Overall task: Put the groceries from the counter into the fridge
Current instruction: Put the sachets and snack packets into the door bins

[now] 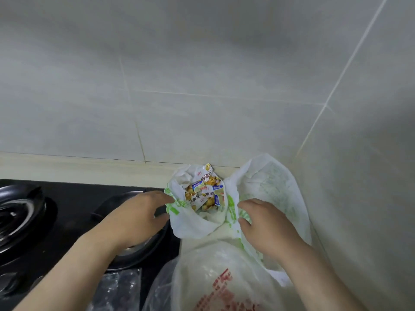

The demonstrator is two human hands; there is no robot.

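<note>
A white plastic bag with green print (195,223) sits on the counter against the tiled wall. Its mouth is spread apart, showing several small snack packets (205,191) with yellow and blue print inside. My left hand (143,212) pinches the bag's left rim. My right hand (265,223) grips the bag's right rim, its fingers curled into the plastic. A second white bag with red print (222,281) lies nearer to me, below the first. The fridge is out of sight.
A black gas hob (74,205) with two burners lies to the left, one burner partly under my left forearm. Crumpled clear plastic (121,288) lies on its front edge. Tiled walls (224,108) close in behind and on the right.
</note>
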